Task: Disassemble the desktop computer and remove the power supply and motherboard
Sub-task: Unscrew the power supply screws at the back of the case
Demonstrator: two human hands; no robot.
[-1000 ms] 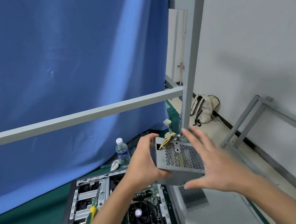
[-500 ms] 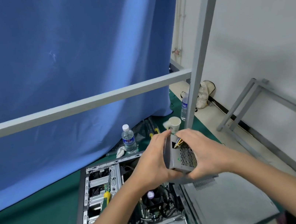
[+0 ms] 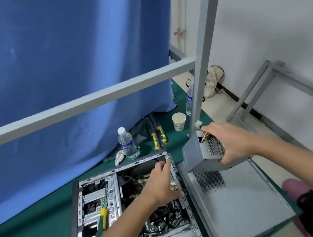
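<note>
Power supply [image 3: 202, 153], out of the case [image 3: 93, 189], is held over the detached side panel [image 3: 247, 202] by the right hand [image 3: 235, 142], fingers curled round its far end w/ thumb under. Left hand [image 3: 160, 185] reaches into the case over the motherboard [image 3: 134, 189], fingers loosely spread, holding nothing. Risks: a one-handed grip could slip and drop the unit onto the panel; its loose wires [image 3: 203, 137] may snag. Screwdriver [image 3: 103, 213] lies across the drive bay. Hidden: most of the board under the forearm; whether any cable is plugged in can't be told.
</note>
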